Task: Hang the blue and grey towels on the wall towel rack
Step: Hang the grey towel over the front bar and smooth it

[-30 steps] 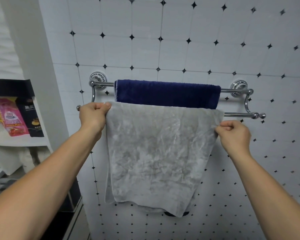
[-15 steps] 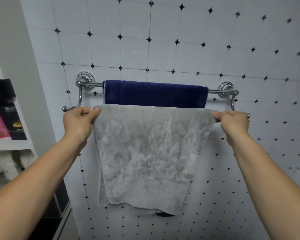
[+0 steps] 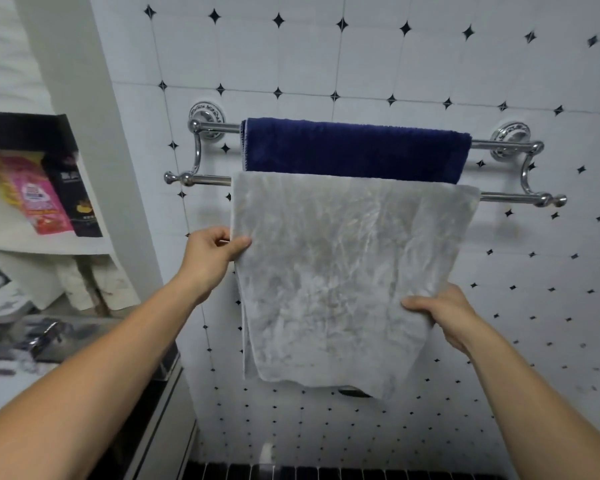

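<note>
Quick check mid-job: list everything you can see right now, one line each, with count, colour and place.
blue towel: 1, dark blue, draped over the rear bar of the rack
grey towel: 1, light grey, draped over the front bar, hanging in front of the blue one
towel rack: 1, chrome, two bars, fixed to the tiled wall
wall: white tiles with small black diamonds
shelf: 1, white, at the left
pink packet: 1, on the shelf
black packet: 1, beside the pink one
left hand: 1, pinching the grey towel's left edge
right hand: 1, gripping the grey towel's right edge, lower down
</note>
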Available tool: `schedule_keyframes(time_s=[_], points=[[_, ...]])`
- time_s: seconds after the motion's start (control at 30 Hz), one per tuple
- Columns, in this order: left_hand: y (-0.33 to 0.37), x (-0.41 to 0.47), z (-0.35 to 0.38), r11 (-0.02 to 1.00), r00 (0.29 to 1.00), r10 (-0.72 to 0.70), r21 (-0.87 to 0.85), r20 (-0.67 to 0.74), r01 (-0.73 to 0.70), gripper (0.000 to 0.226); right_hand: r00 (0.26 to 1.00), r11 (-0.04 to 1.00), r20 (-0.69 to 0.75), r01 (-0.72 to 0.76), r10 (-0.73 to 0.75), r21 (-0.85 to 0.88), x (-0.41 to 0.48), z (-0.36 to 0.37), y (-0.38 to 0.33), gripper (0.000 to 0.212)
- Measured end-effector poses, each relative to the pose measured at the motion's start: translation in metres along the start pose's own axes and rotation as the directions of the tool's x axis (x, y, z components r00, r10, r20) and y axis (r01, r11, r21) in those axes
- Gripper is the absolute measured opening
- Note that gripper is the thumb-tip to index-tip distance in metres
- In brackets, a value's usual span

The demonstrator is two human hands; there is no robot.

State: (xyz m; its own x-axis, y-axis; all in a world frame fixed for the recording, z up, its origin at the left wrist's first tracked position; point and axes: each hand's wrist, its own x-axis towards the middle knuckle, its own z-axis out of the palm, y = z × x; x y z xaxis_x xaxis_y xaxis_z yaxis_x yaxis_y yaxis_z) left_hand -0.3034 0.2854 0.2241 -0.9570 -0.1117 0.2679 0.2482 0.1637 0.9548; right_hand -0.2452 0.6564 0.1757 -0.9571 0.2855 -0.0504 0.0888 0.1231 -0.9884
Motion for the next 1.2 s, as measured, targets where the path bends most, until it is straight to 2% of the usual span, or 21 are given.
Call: schedule_keyframes(time_s=[0.07,0.13,0.23,0.33,0.37,0.43,0.5,0.53,0.6,0.67,0.7,0.73,0.77,0.8,0.83,0.9,0.97,1.03,1.1,1.2], points=[[0.004,0.006,-0.005,1.0,0.999,0.027,-0.004,-0.021,-0.027,0.026,0.999,0.999,0.016,-0.035,0.035,0.015,-0.006,-0.001,0.02,0.097],[0.011,0.015,-0.009,0.999,0.998,0.048,-0.018,-0.048,-0.049,0.028,1.0,0.997,-0.007,-0.025,0.025,0.066,-0.005,-0.005,0.032,0.104],[0.019,0.025,-0.01,0.996,0.995,0.054,-0.07,-0.079,-0.059,0.024,0.999,0.995,-0.037,-0.008,0.012,0.103,-0.007,-0.007,0.033,0.093],[0.019,0.023,-0.002,0.991,0.998,0.037,-0.13,-0.042,-0.042,0.024,0.997,0.995,-0.072,-0.032,0.039,0.096,-0.009,-0.005,0.033,0.056],[0.019,0.02,0.0,0.989,0.999,0.039,-0.144,-0.011,-0.04,0.024,0.997,0.997,-0.06,-0.041,0.045,0.069,-0.011,-0.005,0.032,0.049],[0.024,0.016,0.004,0.982,0.998,0.048,-0.183,0.029,-0.042,0.024,0.999,0.999,0.005,-0.039,0.039,0.017,-0.011,-0.005,0.027,0.053],[0.037,0.017,0.006,0.969,0.998,0.07,-0.238,0.008,-0.066,0.021,1.0,0.999,0.012,-0.002,0.001,0.049,-0.008,-0.005,0.01,0.053],[0.046,0.019,0.008,0.966,0.997,0.073,-0.249,-0.008,-0.073,0.019,0.999,0.995,-0.027,0.031,-0.029,0.09,-0.004,-0.005,-0.001,0.046],[0.061,0.024,0.01,0.966,0.998,0.054,-0.252,-0.036,-0.062,0.017,0.973,0.98,-0.209,0.13,-0.097,0.149,0.003,-0.003,-0.026,0.041],[0.068,0.028,0.01,0.969,0.999,0.013,-0.246,-0.046,-0.024,0.015,0.887,0.958,-0.436,0.24,-0.15,0.159,0.008,-0.001,-0.05,0.049],[0.069,0.029,0.01,0.971,0.999,-0.01,-0.24,-0.045,-0.001,0.013,0.819,0.952,-0.535,0.295,-0.206,0.085,0.008,-0.001,-0.061,0.048],[0.07,0.029,0.01,0.972,0.999,-0.027,-0.234,-0.047,0.015,0.013,0.738,0.941,-0.601,0.332,-0.307,-0.073,0.01,-0.002,-0.07,0.044],[0.071,0.029,0.01,0.973,0.998,-0.038,-0.23,-0.055,0.024,0.014,0.661,0.895,-0.603,0.344,-0.446,-0.285,0.012,-0.004,-0.079,0.042],[0.072,0.029,0.01,0.973,0.997,-0.044,-0.23,-0.068,0.027,0.015,0.605,0.802,-0.539,0.343,-0.587,-0.489,0.015,-0.005,-0.087,0.04],[0.074,0.03,0.01,0.973,0.995,-0.045,-0.231,-0.088,0.023,0.016,0.578,0.684,-0.435,0.327,-0.69,-0.652,0.019,-0.006,-0.095,0.037],[0.078,0.033,0.012,0.975,0.991,-0.038,-0.221,-0.128,0.008,0.019,0.596,0.496,-0.253,0.285,-0.762,-0.82,0.027,-0.01,-0.109,0.028],[0.081,0.036,0.014,0.978,0.986,-0.044,-0.209,-0.161,0.01,0.02,0.637,0.447,-0.188,0.273,-0.748,-0.852,0.028,-0.015,-0.12,0.018],[0.082,0.041,0.014,0.978,0.979,-0.065,-0.208,-0.195,0.023,0.022,0.681,0.481,-0.179,0.283,-0.71,-0.83,0.025,-0.02,-0.131,0.012],[0.083,0.047,0.013,0.977,0.973,-0.083,-0.21,-0.215,0.037,0.026,0.721,0.514,-0.208,0.233,-0.661,-0.826,0.025,-0.026,-0.142,0.011],[0.083,0.051,0.013,0.977,0.966,-0.105,-0.204,-0.236,0.056,0.023,0.791,0.657,-0.337,0.107,-0.51,-0.746,0.03,-0.028,-0.157,0.015]])
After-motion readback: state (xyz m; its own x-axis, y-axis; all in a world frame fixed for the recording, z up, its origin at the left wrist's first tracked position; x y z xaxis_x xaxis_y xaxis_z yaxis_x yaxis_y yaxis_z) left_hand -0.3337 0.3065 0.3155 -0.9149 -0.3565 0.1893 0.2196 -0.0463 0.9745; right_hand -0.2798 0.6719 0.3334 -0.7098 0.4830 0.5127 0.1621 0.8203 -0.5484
